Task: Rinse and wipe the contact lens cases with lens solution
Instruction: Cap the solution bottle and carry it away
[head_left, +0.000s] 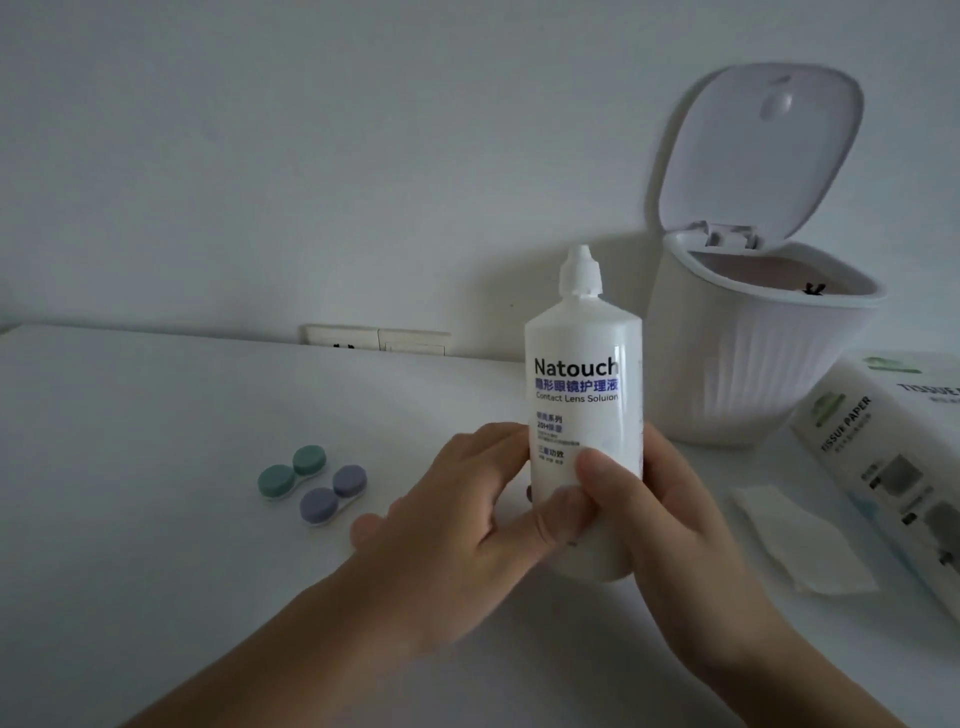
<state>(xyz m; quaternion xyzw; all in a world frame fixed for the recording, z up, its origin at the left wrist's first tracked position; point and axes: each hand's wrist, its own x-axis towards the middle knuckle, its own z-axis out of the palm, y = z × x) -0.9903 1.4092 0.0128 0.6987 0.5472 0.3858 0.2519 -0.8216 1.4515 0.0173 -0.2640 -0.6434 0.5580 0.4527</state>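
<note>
A white bottle of contact lens solution (584, 374) stands upright in front of me with its white cap on. My right hand (670, 525) grips its lower half from the right, thumb across the front. From the left, my left hand (462, 514) touches the bottle's lower part with fingers and thumb. Two closed contact lens cases lie on the white table (156, 467) to the left of my hands: a green case (292, 472) and, just right of it, a purple case (333, 493). They lie side by side, almost touching.
A small white ribbed bin (748, 364) with its lid flipped up stands behind the bottle at the right. A pack of tissue paper (883, 467) lies at the right edge, with a loose tissue sheet (795, 535) before it. Wall sockets (376, 340) sit behind the table.
</note>
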